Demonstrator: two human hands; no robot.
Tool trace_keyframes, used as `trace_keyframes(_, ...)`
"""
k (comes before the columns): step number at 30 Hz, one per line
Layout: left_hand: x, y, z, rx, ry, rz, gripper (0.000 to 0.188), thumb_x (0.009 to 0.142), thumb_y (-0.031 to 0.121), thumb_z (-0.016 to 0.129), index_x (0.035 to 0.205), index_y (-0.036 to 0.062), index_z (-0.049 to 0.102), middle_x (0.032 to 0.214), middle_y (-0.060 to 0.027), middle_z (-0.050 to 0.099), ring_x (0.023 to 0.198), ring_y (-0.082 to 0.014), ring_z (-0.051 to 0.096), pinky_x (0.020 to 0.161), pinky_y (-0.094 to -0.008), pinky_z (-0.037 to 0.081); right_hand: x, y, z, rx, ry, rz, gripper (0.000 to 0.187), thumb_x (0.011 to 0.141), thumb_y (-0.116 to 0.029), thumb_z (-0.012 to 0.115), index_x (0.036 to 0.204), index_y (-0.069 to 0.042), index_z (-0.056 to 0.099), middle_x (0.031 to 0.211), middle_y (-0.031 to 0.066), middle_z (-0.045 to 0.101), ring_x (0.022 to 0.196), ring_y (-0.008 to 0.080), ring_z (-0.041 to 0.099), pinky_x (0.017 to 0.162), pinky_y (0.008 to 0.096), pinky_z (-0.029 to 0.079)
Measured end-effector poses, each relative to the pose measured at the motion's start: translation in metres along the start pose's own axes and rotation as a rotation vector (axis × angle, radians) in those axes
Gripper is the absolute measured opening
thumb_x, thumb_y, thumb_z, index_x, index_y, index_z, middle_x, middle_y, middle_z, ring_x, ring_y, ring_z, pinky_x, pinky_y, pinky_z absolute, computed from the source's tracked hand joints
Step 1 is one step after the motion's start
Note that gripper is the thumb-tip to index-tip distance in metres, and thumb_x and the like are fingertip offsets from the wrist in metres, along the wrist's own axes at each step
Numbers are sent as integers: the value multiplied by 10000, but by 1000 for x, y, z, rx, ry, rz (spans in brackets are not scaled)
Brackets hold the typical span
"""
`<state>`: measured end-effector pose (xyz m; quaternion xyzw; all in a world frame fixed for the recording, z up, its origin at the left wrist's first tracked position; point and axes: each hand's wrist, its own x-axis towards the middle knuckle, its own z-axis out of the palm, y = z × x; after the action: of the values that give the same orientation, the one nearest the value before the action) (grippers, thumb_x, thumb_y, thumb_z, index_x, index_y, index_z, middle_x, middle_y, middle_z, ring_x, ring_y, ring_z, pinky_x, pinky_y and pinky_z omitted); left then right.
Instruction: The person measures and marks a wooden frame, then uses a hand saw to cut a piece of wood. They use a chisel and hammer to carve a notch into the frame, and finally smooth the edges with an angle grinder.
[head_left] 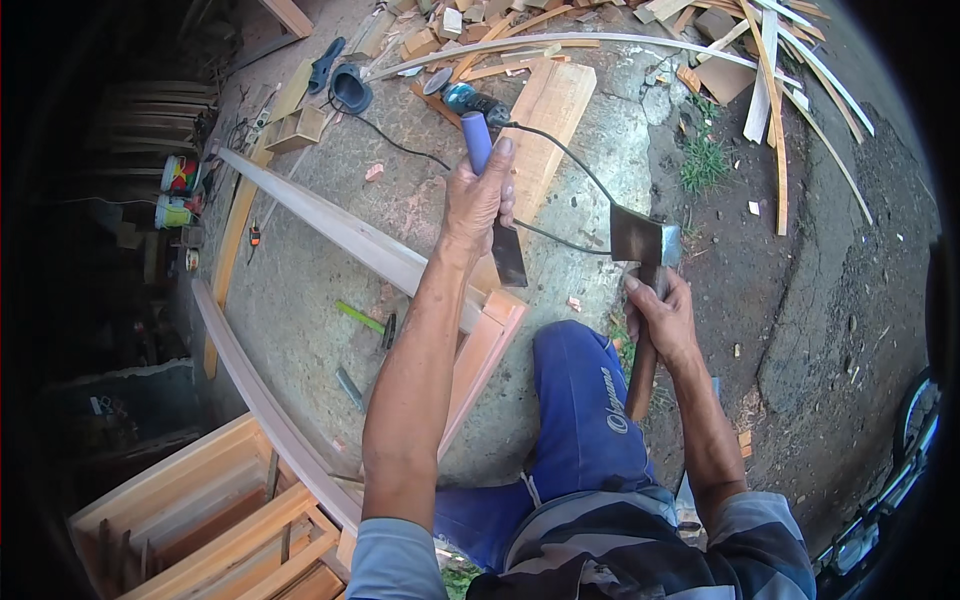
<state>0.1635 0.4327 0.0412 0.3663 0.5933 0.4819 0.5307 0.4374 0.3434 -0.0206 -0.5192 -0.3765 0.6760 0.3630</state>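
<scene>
My left hand (pixel 477 205) is closed round the blue handle of a chisel (pixel 509 257), its wide dark blade pointing down. Just below the blade is the joined corner of a wooden frame (pixel 497 312); I cannot tell whether the two touch. In my right hand (pixel 665 315) is a hatchet (pixel 640 237), gripped by its wooden handle close under the head. The hatchet's dark blade faces left and its shiny blunt end faces right. Long pale beams of the frame stretch away to the upper left, partly hidden by my left forearm.
A thick plank (pixel 550 110) lies ahead, beside a corded power tool (pixel 475 103). Offcuts and strips (pixel 500 50) are heaped at the far side. A green-handled tool (pixel 360 317) rests on the concrete. Slatted woodwork (pixel 200 490) stands lower left; a wheel (pixel 915 410) is at right.
</scene>
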Motion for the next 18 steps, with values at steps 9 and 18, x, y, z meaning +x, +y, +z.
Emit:
trace_keyframes(9,21,-36,25,303,12,-145,348,978,385,773,820,178,542,604,80,465,440,-7,403,359,-197,283,-61,74,-71,-133,-8,274,258,964,-232,756,1002,-28,602,668,12,590,492,109,548,458,284,431)
trace_keyframes(18,10,-32,38,323,-43,-157,326,997,346,748,814,151,563,625,86,467,478,-12,396,402,-220,296,-47,59,-50,-82,-112,270,372,946,-220,777,1187,-3,597,761,16,601,610,93,586,535,288,487)
